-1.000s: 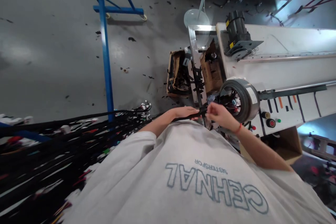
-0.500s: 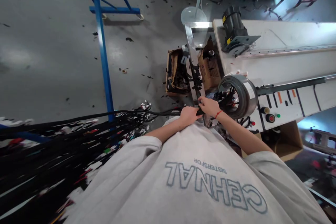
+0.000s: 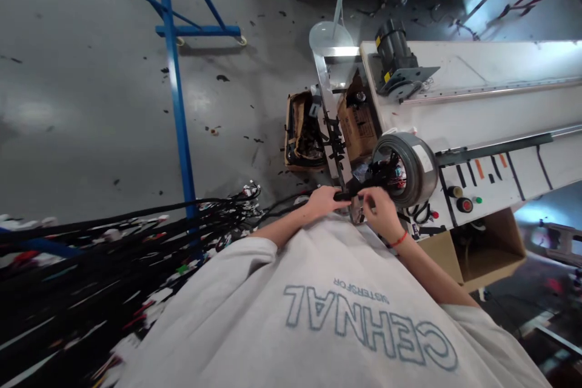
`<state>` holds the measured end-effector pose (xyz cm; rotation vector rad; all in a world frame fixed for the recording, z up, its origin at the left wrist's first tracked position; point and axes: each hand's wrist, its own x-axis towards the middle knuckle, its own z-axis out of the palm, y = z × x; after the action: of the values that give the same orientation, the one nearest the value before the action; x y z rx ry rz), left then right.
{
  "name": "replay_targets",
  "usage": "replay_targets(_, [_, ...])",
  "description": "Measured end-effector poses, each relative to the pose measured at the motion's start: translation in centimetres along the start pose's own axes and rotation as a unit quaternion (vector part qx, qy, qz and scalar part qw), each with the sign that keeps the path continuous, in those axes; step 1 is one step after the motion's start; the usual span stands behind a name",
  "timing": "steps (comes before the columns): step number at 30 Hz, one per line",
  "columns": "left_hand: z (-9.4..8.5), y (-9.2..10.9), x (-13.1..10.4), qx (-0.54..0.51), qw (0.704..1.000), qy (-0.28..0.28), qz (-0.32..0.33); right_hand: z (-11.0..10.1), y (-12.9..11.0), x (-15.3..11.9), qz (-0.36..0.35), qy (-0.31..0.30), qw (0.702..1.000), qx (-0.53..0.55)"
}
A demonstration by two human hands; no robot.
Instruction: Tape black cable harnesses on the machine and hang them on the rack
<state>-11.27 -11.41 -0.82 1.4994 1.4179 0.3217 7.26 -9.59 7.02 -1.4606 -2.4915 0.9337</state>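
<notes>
My left hand (image 3: 324, 200) is closed around a black wire harness (image 3: 344, 196) in front of my waist. From there the harness runs right into a grey ring-shaped drum (image 3: 425, 170), where a tangle of wires and small connectors shows. At the harness, just right of my left hand, the curled fingertips of my right hand (image 3: 379, 209) are pinched together. What lies between them is too small to make out. Left of me, many black harnesses (image 3: 150, 218) with white and coloured connectors hang over a blue frame (image 3: 179, 109).
A white bench (image 3: 491, 66) with a black motor (image 3: 395, 45) stretches right. Strips of black tape hang on a metal bar (image 3: 334, 139) before it. Open cardboard boxes (image 3: 359, 118) stand below, another box (image 3: 493, 254) beside push buttons (image 3: 464, 205). Scraps lie on the grey floor (image 3: 113, 91).
My right hand has drawn back from my left hand, shifting right and toward my body with its fingers curled. My left hand stays on the harness, now showing more of it.
</notes>
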Motion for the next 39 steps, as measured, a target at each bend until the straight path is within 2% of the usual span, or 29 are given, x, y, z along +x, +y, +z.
replay_targets(1, [0.3,0.5,0.0,0.031,0.999,0.019,-0.018,0.0,-0.5,1.3,-0.004,0.021,0.999,-0.047])
replay_targets(2, [0.5,0.9,-0.1,0.062,0.997,0.033,-0.032,0.1,-1.2,2.8,0.006,0.015,0.995,-0.094])
replay_targets(4, [0.8,1.1,-0.4,0.109,0.993,0.029,-0.037,0.7,-2.5,5.8,0.068,-0.057,0.984,-0.156])
replay_targets(6, [0.6,0.5,-1.0,0.121,0.992,0.006,-0.015,1.3,-3.3,7.7,0.135,-0.120,0.975,-0.128])
replay_targets(7, [0.4,-0.1,-1.4,0.113,0.994,-0.003,-0.002,1.6,-3.4,7.8,0.149,-0.131,0.977,-0.081])
replay_targets(9, [-0.3,-1.3,-2.0,0.072,0.997,-0.007,0.027,2.0,-3.1,6.5,0.128,-0.107,0.985,0.037])
replay_targets(11, [-1.0,-2.2,-2.4,0.012,0.998,-0.016,0.059,2.6,-2.3,3.6,0.100,-0.065,0.987,0.112])
replay_targets(12, [-1.3,-2.3,-2.4,-0.017,0.997,-0.025,0.075,3.0,-1.8,2.1,0.107,-0.047,0.986,0.122])
replay_targets(15, [-1.6,-1.7,-2.0,-0.054,0.993,-0.054,0.090,4.8,-0.1,-0.9,0.199,-0.027,0.971,0.128])
replay_targets(17, [-1.6,-1.0,-1.5,-0.037,0.994,-0.075,0.072,5.7,0.7,-1.3,0.221,-0.051,0.957,0.182])
replay_targets(20, [-1.5,-0.3,-0.8,0.002,0.992,-0.114,0.053,6.0,1.0,-0.9,0.201,-0.093,0.940,0.260])
replay_targets(24, [-1.4,0.8,-0.8,0.018,0.990,-0.121,0.069,5.5,0.9,-0.8,0.215,-0.074,0.943,0.244])
replay_targets(26, [-1.9,1.9,-1.6,0.024,0.992,-0.107,0.068,5.2,0.9,-0.9,0.257,-0.052,0.941,0.212])
replay_targets(28, [-3.0,3.3,-2.5,0.026,0.993,-0.099,0.062,4.7,0.9,-1.2,0.316,-0.035,0.933,0.168])
replay_targets(30, [-4.1,4.6,-2.9,0.032,0.993,-0.088,0.074,3.5,1.0,-2.2,0.323,-0.048,0.929,0.175])
replay_targets(32, [-4.5,5.4,-2.6,0.072,0.992,-0.056,0.092,1.4,1.5,-4.2,0.238,-0.093,0.928,0.271])
replay_targets(34, [-3.9,5.6,-1.4,0.159,0.983,-0.046,0.086,-1.4,3.3,-6.8,0.154,-0.076,0.912,0.373])
replay_targets(35, [-3.3,5.5,-0.6,0.211,0.974,-0.053,0.069,-2.9,4.8,-8.1,0.147,-0.023,0.906,0.397])
replay_targets(36, [-2.7,5.4,0.3,0.260,0.963,-0.063,0.045,-4.2,6.7,-9.3,0.171,0.060,0.903,0.391])
replay_targets(37, [-2.1,5.2,1.2,0.301,0.951,-0.068,0.016,-5.4,9.1,-10.3,0.207,0.139,0.900,0.359])
replay_targets(39, [-1.3,5.1,3.0,0.338,0.939,-0.054,-0.040,-7.1,14.3,-11.2,0.292,0.228,0.893,0.256])
